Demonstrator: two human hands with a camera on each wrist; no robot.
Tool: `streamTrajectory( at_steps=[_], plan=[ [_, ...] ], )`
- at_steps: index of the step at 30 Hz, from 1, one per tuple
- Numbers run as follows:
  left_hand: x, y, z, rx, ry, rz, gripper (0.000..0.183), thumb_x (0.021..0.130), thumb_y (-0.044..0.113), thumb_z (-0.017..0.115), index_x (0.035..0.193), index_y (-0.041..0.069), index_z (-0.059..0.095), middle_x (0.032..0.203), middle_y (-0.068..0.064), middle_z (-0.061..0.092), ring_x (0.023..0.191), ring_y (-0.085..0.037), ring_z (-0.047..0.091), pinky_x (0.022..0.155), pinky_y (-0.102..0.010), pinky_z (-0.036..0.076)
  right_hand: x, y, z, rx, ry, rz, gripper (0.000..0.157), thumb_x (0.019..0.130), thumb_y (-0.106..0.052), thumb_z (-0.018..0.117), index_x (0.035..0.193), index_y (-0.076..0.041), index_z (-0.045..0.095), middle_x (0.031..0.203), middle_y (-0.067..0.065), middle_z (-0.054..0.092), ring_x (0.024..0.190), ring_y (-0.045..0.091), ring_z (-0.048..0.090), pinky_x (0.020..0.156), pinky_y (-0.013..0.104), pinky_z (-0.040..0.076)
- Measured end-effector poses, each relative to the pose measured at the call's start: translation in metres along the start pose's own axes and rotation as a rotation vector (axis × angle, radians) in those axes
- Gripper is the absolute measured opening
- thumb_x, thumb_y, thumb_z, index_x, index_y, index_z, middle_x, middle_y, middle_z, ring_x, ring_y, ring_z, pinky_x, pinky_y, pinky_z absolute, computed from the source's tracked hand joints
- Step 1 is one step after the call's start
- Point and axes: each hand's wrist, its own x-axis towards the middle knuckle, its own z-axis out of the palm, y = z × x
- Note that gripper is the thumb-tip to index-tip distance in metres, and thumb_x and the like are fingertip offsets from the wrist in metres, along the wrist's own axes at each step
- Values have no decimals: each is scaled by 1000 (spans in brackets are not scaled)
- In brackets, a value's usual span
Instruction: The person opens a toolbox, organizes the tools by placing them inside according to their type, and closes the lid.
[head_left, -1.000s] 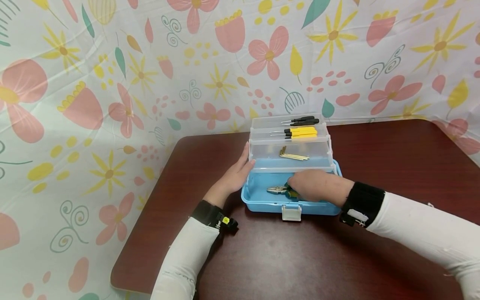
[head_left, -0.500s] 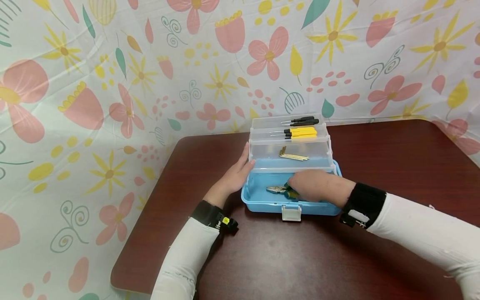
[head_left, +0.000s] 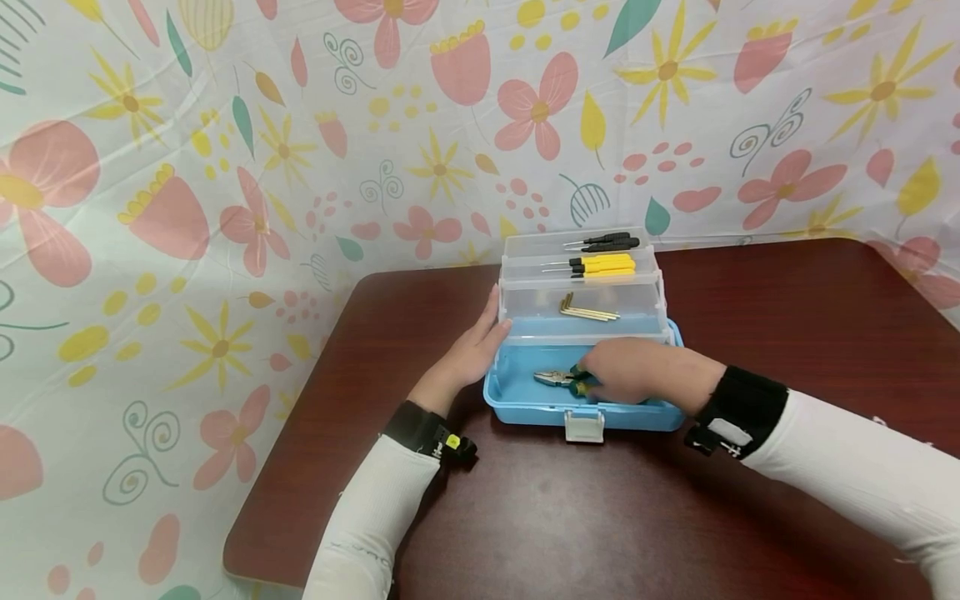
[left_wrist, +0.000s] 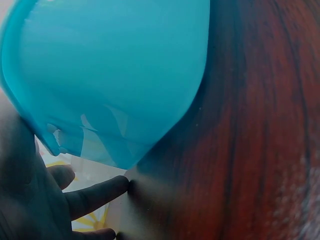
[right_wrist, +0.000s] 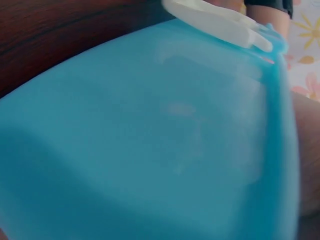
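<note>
A light-blue toolbox (head_left: 525, 412) stands open on the table, its clear trays raised in steps at the back. Down in its blue base lies a pair of pliers (head_left: 553, 378), steel head pointing left. My right hand (head_left: 633, 371) reaches into the base and grips the pliers by their green handles; its fingertips are hidden behind the hand. Against the left side of the toolbox rests my left hand (head_left: 468, 352), thumb at the edge of the lowest tray. The left wrist view shows that hand's fingers (left_wrist: 97, 197) stretched out beside the blue wall.
Black-handled screwdrivers (head_left: 611, 242) lie in the top tray, yellow-handled screwdrivers (head_left: 606, 265) in the one below. Several brass-coloured hex keys (head_left: 588, 312) lie in the lowest tray. A white latch (head_left: 584, 427) hangs at the front. Behind the dark wooden table (head_left: 540, 525) hangs a flowered cloth (head_left: 420, 108).
My right hand and wrist have shifted slightly to the right, showing a little more of the green handles. The pliers' head stays nearly in place. My left hand has not moved.
</note>
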Motion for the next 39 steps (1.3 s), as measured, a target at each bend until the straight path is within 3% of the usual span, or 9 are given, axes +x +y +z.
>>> streamTrajectory(
  at_steps=[4,10,14,18,22,26,30,35,39],
  plan=[
    [-1,1,0,19,16,2,63,110,55,30,155,56,-14,173,18,0,161,-23,16,126,-59,21,-6,0,-8,51,-14,-29,21,102,-33,62,105,-14,71,85,-4,64,76,12,54,73,35,50],
    [-3,4,0,64,54,-16,64,108,58,30,157,56,-11,174,14,9,159,-26,24,125,-60,24,-25,-1,-25,147,9,-71,48,104,-39,58,136,-4,64,126,9,71,111,22,67,96,49,56],
    [-4,5,0,67,59,-16,64,108,59,30,156,58,-12,174,13,10,159,-27,25,124,-61,25,-42,5,-40,228,117,-110,52,104,-43,58,141,-7,62,128,7,72,111,19,70,94,44,58],
    [-4,5,-1,60,63,-9,64,108,60,30,156,58,-11,174,13,10,159,-27,25,124,-63,25,-55,24,-51,294,332,-138,40,102,-38,65,134,-14,68,114,-3,75,93,7,68,82,31,58],
    [-4,4,0,65,65,-2,64,108,60,31,156,58,-11,174,12,11,158,-27,27,123,-62,26,-62,49,-55,433,539,-59,30,100,-27,69,128,-15,72,103,-2,76,81,9,65,71,25,54],
    [-2,3,1,73,69,0,64,108,58,31,156,58,-12,174,11,11,158,-28,28,123,-61,27,-64,79,-51,629,692,37,29,103,-18,63,128,-6,70,96,1,78,83,9,70,71,20,57],
    [-3,5,1,68,79,-6,64,108,55,32,156,59,-11,174,11,12,157,-27,29,123,-61,27,-57,110,-42,815,799,105,37,105,-23,60,133,0,64,95,-11,76,85,6,71,72,19,58],
    [-5,7,2,84,83,-27,64,108,56,31,155,60,-12,174,11,14,156,-29,31,121,-65,29,-44,141,-26,1024,836,244,54,106,-39,55,148,-5,52,101,-19,70,95,5,67,77,19,59],
    [-6,8,3,87,89,-20,64,109,53,31,156,58,-11,174,9,15,156,-31,31,120,-66,29,-30,160,-12,1188,750,361,71,104,-53,49,159,-10,37,116,-16,69,113,12,64,97,30,58]
  ],
)
